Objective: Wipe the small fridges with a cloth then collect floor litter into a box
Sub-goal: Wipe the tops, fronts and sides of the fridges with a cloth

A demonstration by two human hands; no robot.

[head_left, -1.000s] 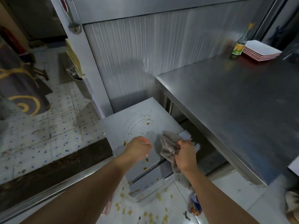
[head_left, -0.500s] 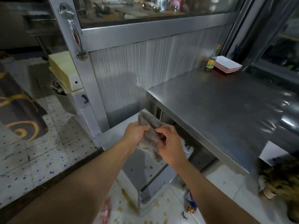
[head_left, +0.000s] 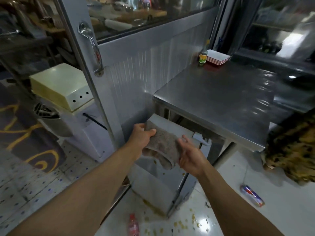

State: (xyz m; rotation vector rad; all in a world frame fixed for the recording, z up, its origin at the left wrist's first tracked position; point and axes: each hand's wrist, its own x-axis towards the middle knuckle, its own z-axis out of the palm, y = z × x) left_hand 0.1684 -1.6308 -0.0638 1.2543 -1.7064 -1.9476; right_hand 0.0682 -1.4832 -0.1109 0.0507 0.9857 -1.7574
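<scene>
We hold a grey-brown, speckled cloth stretched between both our hands above the small grey metal fridge. Our left hand grasps the cloth's upper left end, fingers curled over its edge. Our right hand lies against the cloth's right side, thumb and fingers spread and nearly straight, cupping the fabric where it droops in a fold. The fridge stands on the floor, its back part tucked under the near left corner of the stainless steel worktop; brownish drips mark its front and its top.

At the worktop's far left corner stand a small glass bottle with a yellow label and, just beside it, a stack of white square plates with red rims.

On the glossy white floor lie a crushed blue and red can, to the fridge's right, and a red plastic bottle in front of it, among scattered yellowish spots.
</scene>
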